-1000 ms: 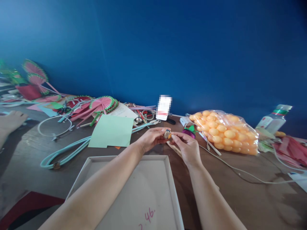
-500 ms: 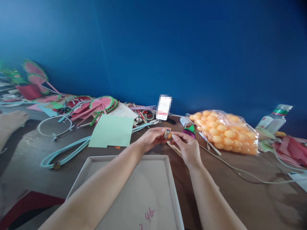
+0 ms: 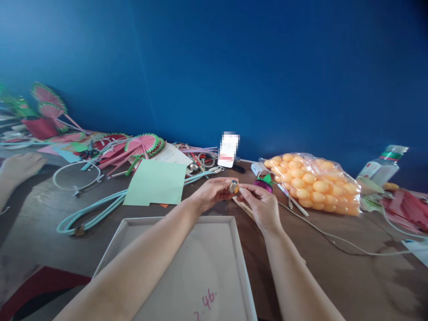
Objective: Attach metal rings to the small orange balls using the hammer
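Observation:
A small shiny silver ball (image 3: 233, 186) with an orange patch on its right side is held up between my two hands, beyond the far edge of a shallow grey box (image 3: 214, 249). My left hand (image 3: 212, 194) pinches it from the left. The fingertips of my right hand (image 3: 262, 203) are closed at the orange patch; whether that is part of the ball or a separate piece, I cannot tell. Just behind my right fingers lies a purple item with green leaves (image 3: 265, 183). Light sticks (image 3: 244, 207) lie below the hands.
A bag of orange balls (image 3: 314, 185) and a bottle (image 3: 383, 165) stand to the right. A phone (image 3: 228, 150) leans near the blue wall. Left are green card (image 3: 155, 183), pleated paper fans (image 3: 143, 145) and bent tubes (image 3: 90, 214). Another person's hand (image 3: 23, 167) rests far left.
My hands and the silver ball have hardly moved. At the far left, the other person's hand has shifted a little to the right.

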{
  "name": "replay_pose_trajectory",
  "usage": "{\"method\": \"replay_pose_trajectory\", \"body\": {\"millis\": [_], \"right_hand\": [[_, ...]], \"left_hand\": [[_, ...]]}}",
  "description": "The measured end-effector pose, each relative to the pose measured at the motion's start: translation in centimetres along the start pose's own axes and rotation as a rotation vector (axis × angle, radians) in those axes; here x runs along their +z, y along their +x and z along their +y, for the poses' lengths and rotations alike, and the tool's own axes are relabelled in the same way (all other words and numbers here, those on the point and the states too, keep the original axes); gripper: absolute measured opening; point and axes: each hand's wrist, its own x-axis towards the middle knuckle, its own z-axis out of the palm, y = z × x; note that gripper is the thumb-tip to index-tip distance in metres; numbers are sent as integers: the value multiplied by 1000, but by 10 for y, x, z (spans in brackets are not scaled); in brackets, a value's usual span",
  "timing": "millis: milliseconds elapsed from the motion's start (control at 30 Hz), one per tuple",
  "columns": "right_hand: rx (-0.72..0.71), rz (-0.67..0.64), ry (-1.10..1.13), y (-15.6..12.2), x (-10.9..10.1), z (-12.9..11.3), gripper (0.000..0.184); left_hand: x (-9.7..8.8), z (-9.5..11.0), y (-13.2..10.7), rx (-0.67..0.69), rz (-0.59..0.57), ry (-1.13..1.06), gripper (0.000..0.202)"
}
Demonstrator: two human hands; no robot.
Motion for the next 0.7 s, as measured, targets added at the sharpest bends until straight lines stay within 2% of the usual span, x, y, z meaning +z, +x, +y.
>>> {"method": "replay_pose_trajectory", "body": {"millis": [300,700], "right_hand": [[2,-11,24,0,-1,2,27],[-70,-17,-74,0,-2,1,29]], "left_hand": [[0,0,-1,-4,-6,-6,39],[0,0,1,5,11,34,41]]}}
